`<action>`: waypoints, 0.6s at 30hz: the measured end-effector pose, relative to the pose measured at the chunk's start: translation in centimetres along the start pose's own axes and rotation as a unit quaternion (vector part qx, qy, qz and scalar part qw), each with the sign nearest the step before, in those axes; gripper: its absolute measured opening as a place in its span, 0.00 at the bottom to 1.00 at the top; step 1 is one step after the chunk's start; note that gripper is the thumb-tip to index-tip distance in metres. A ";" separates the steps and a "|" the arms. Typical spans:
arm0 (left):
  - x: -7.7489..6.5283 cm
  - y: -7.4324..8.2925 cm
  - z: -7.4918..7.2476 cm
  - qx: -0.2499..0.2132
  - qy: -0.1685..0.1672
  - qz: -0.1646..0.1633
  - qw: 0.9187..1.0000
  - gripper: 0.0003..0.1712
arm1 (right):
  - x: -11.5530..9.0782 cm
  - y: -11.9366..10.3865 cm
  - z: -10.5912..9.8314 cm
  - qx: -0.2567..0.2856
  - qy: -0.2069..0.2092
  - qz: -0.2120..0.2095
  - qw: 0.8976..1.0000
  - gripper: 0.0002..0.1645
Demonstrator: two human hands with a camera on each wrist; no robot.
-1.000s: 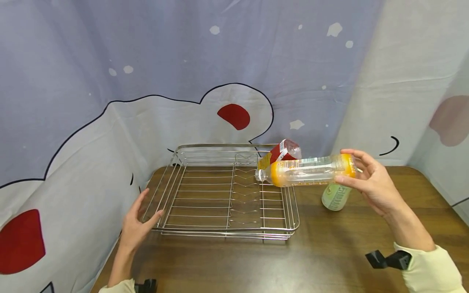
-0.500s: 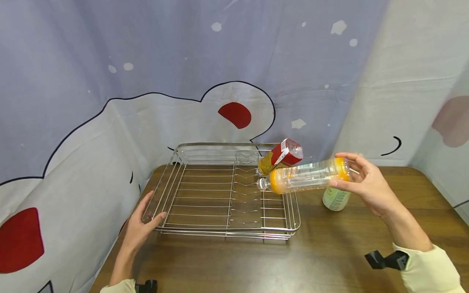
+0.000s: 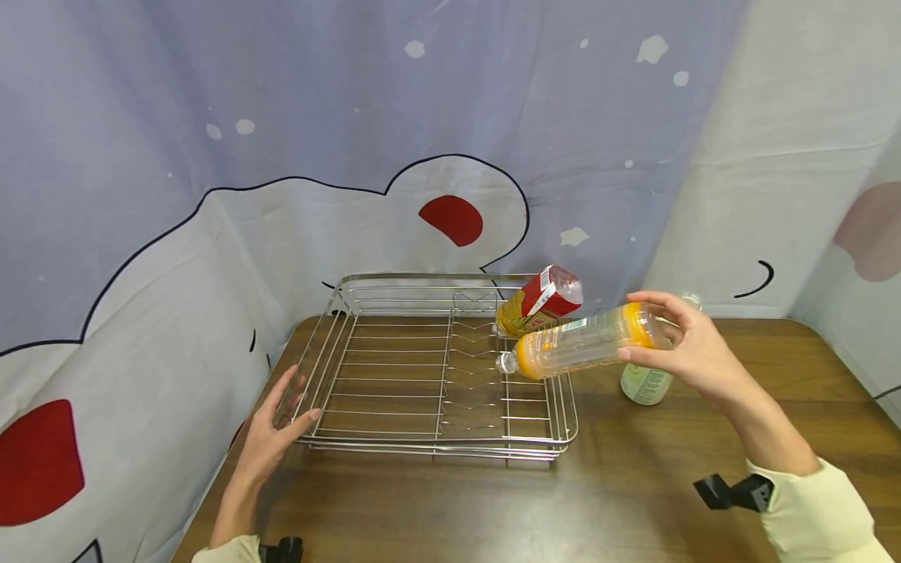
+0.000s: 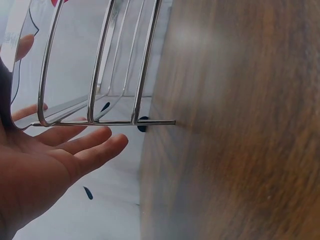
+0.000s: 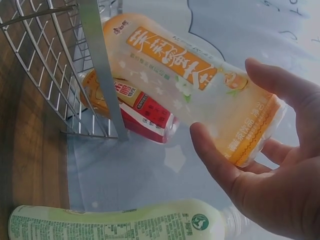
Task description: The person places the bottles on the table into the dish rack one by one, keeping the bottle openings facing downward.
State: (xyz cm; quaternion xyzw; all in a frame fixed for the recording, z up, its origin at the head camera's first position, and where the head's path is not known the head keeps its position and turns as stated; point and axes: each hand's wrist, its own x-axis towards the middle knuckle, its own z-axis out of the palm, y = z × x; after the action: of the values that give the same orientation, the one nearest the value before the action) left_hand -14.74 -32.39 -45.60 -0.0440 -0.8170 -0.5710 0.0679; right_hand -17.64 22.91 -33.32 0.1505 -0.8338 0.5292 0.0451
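My right hand grips the base end of a clear plastic bottle with an orange-and-white label, thumb on one side and fingers on the other. The bottle tilts, its neck pointing left and down over the right part of a metal wire dish rack. In the right wrist view the rack's rim crosses in front of the bottle's neck end. At the rack's left end, my left hand is spread with relaxed fingers around the side, thumb by the rim. A red-and-yellow labelled bottle leans neck-down in the rack's back right corner.
A pale green bottle stands on the wooden table right of the rack, partly behind the held bottle. A patterned curtain closes off the back and left side.
My right hand has moved left and slightly down, tilting the bottle's neck lower toward the rack. My left hand has shifted slightly right, closer around the rack's left end.
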 end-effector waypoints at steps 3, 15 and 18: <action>0.0 0.0 0.0 0.000 0.000 -0.002 1.000 0.48 | 0.3 -0.3 0.3 -0.025 0.000 -0.005 1.000 0.40; 0.0 -0.1 0.0 -0.005 0.000 0.002 1.000 0.47 | 1.5 -0.1 2.2 -0.095 0.007 -0.052 0.994 0.41; 0.0 -0.1 0.0 -0.005 0.000 0.002 1.000 0.47 | 1.9 0.0 2.8 -0.102 0.005 -0.057 0.993 0.41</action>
State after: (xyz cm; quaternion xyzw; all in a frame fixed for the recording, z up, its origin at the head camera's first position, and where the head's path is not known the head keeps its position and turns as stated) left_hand -14.74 -32.38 -45.69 -0.0456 -0.8141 -0.5747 0.0691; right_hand -19.21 20.07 -34.09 0.1895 -0.8731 0.4391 0.0943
